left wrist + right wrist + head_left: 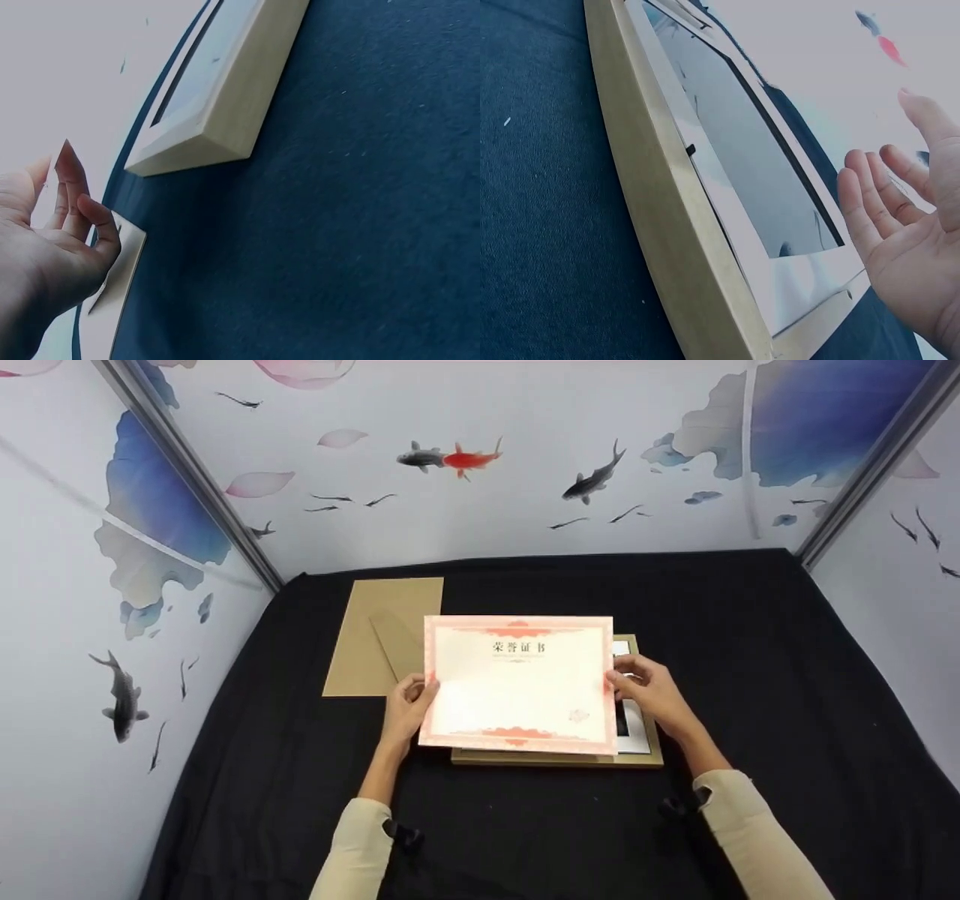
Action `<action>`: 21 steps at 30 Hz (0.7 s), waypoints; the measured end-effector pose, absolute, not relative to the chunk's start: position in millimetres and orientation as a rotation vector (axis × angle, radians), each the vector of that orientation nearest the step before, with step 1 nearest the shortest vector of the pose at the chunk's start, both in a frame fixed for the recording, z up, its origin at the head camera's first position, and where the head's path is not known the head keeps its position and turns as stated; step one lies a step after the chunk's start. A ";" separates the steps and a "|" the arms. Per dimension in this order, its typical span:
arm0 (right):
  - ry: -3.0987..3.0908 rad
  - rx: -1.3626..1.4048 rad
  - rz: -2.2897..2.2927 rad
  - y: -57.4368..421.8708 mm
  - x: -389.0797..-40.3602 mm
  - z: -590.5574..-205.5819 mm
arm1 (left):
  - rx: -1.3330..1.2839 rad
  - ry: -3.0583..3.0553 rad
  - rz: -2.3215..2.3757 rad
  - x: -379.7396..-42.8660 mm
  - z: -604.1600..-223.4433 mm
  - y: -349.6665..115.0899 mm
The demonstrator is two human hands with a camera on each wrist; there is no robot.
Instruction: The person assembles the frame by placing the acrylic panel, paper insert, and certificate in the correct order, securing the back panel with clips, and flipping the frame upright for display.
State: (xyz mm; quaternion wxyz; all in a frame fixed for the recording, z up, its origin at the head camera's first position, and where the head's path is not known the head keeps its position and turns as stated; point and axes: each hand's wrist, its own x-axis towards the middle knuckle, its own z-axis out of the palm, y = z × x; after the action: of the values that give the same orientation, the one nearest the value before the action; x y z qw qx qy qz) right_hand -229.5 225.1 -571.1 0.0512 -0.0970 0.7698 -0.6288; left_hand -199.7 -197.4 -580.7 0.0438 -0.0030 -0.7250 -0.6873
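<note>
Between both hands is a sheet certificate (517,690) with a pink ornamental border and Chinese characters near its top. The left hand (406,711) pinches its left edge and the right hand (651,694) its right edge, thumbs on the front. Beneath the sheet a tan picture frame (555,760) lies on the black cloth, mostly hidden; its white mat and glassy dark-edged middle show in the right wrist view, beside the right hand (915,232). Against the bright background of both wrist views, the sheet is hard to make out.
A tan backing board (356,637) with a flap-like stand (395,645) lies behind the left hand. Black cloth (525,825) covers the table. White panels (480,510) printed with fish and leaves, joined by metal posts (187,472), enclose the back and sides.
</note>
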 end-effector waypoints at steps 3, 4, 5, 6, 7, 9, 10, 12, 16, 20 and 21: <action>2.347 -0.234 -1.957 223.5 -228.4 -569.3 | -0.008 -2.217 -2.099 -198.9 -583.0 -192.7; 2.344 -0.221 -1.970 223.1 -227.8 -568.3 | -0.007 -2.214 -2.093 -198.4 -584.2 -191.3; 2.340 -0.212 -1.980 222.9 -227.1 -567.1 | -0.006 -2.212 -2.090 -197.9 -585.3 -190.0; 2.339 -0.204 -1.982 222.6 -226.3 -565.5 | -0.006 -2.209 -2.089 -197.9 -586.9 -188.9; 2.341 -0.206 -1.977 221.5 -225.3 -563.4 | -0.007 -2.204 -2.088 -197.2 -587.5 -188.5; 2.346 -0.214 -1.970 220.0 -223.5 -559.8 | -0.016 -2.198 -2.087 -196.2 -588.6 -187.8; 2.352 -0.219 -1.967 219.5 -222.7 -558.5 | -0.021 -2.200 -2.082 -195.7 -588.6 -187.5; 2.365 -0.230 -1.969 219.4 -221.8 -558.6 | -0.031 -2.203 -2.080 -194.9 -588.1 -187.1; 2.387 -0.266 -2.011 222.8 -221.8 -565.9 | -0.048 -2.231 -2.086 -193.1 -587.3 -187.3; 2.412 -0.315 -2.043 229.6 -222.5 -574.1 | -0.042 -2.288 -2.086 -189.3 -587.8 -189.3; 2.420 -0.322 -2.050 231.8 -222.3 -575.2 | -0.045 -2.303 -2.081 -188.3 -587.9 -189.8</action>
State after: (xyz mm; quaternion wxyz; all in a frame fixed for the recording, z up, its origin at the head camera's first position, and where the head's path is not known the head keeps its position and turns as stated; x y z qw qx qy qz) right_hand -222.3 231.8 -575.2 -0.0233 -0.1010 0.7589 -0.6429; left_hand -188.3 -189.8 -587.9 0.0187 -0.0144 -0.7418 -0.6702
